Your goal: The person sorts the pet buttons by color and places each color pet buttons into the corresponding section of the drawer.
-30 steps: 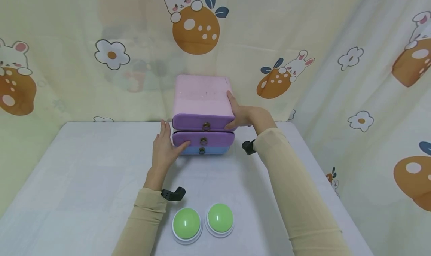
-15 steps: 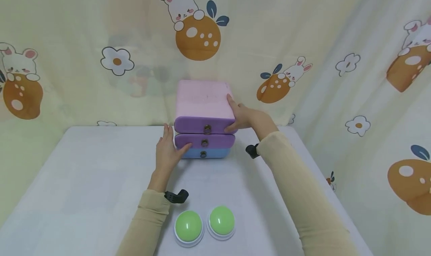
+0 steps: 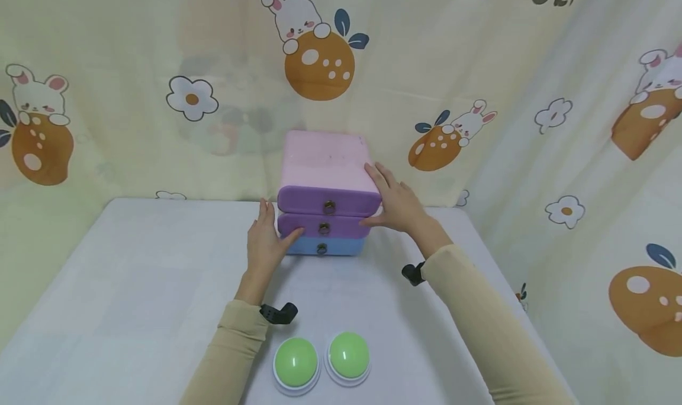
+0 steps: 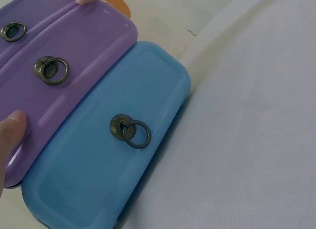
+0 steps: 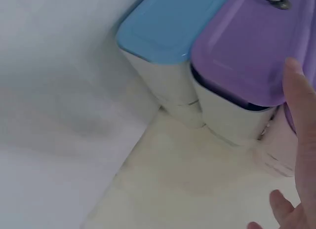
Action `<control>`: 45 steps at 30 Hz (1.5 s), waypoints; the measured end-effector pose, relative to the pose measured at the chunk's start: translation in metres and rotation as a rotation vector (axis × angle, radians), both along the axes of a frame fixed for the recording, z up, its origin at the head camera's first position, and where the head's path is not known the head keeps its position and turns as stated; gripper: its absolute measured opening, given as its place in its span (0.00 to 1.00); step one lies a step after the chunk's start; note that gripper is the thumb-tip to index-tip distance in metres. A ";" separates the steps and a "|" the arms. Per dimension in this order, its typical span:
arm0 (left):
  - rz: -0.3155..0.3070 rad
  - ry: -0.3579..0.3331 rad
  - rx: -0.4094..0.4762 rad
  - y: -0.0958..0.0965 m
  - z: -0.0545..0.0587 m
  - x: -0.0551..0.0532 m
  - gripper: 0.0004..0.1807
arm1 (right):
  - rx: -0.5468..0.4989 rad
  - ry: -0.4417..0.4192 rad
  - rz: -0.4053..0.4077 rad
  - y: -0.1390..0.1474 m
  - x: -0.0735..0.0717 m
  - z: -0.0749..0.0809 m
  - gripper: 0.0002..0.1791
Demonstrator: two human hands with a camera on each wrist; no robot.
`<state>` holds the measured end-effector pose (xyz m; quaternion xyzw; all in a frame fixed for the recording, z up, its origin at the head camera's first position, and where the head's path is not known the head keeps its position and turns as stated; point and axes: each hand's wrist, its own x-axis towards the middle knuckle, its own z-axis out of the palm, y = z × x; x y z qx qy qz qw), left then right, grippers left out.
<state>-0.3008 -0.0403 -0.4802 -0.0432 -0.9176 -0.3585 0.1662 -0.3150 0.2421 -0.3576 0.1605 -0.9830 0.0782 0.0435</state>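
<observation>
A stack of three small drawer boxes stands at the back of the table. At the top is a pink box with a purple front [image 3: 303,200]; below it is a second purple-fronted drawer box [image 3: 303,222], and a blue-fronted drawer box [image 3: 341,246] is at the bottom. My left hand [image 3: 263,245] lies along the stack's left side, its thumb touching the middle purple front. Over on the right side, my right hand [image 3: 398,206] has its fingers spread beside the top box and its thumb at the middle front's right end. Each front carries a ring pull [image 4: 131,131].
Two green domed push buttons [image 3: 295,363] [image 3: 348,356] with white bases stand near the front of the white table [image 3: 160,286]. A patterned curtain [image 3: 229,156] hangs directly behind the stack, and another hangs along the right.
My right hand has moved down and slightly right, its thumb going from the top front to the middle one. My left hand stays in place. The whole view has shifted slightly.
</observation>
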 end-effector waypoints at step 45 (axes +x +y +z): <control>0.140 -0.707 1.586 0.090 -0.010 0.046 0.09 | -0.071 -0.078 -0.038 -0.003 0.000 -0.005 0.70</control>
